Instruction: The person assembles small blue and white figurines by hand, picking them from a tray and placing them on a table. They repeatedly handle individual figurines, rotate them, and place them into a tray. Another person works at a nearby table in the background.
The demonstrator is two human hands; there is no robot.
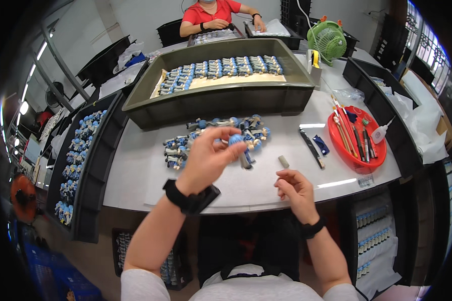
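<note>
My left hand [209, 159] is over the white table, its thumb and fingers pinched on a small figurine [245, 159] with a blue head and pale and dark blue body. Just behind and to the left of it lies a loose cluster of similar figurines [177, 150], partly covered by my hand. My right hand [297, 194] hovers near the table's front edge, its fingers loosely curled and apart, with nothing visible in them. A small grey block [284, 161] lies just beyond its fingertips.
A large dark tray [221, 103] with rows of figurines stands behind the cluster. At right are a black pen-like tool [311, 148] and a red bowl [357, 164] of brushes. Another figurine tray [93, 200] borders the left. A green fan [327, 41] and a person in red [216, 20] are beyond.
</note>
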